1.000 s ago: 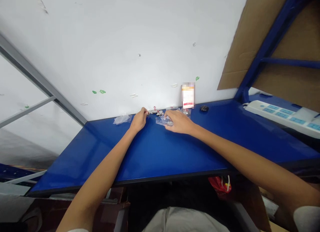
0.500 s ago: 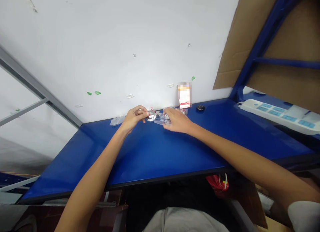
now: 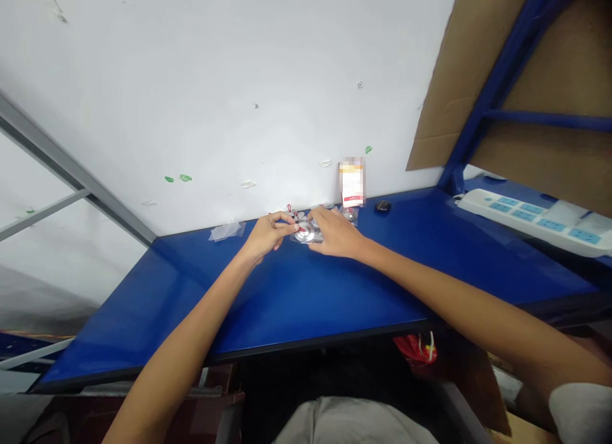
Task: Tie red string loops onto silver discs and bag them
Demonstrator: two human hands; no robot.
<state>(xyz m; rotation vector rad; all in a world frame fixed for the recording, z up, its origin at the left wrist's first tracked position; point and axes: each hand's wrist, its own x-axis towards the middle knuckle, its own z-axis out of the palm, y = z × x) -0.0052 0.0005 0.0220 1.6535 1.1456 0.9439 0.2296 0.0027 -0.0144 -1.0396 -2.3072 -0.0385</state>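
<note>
My left hand [image 3: 268,235] is closed in a pinch on the edge of a round silver metal disc [image 3: 305,232] with a red cord on it. The disc lies at or inside the mouth of a small clear plastic bag [image 3: 315,237]; how far in is hard to see. My right hand [image 3: 337,233] grips that bag from the right, with its fingers curled over it. Behind the hands, near the wall, are more small metal pieces with red cord loops [image 3: 289,209]. Another silver piece in clear plastic [image 3: 350,214] lies just beyond my right hand.
Flat clear bags [image 3: 226,231] lie at left on the blue table [image 3: 268,297]. A white and red card [image 3: 352,184] leans on the wall, beside a small black object [image 3: 382,207]. A white power strip [image 3: 530,217] sits at the right by a blue frame.
My left hand has moved right with the disc, bringing it from beside the clear bag to the bag's mouth. My right hand has stayed nearly in place, holding the bag.
</note>
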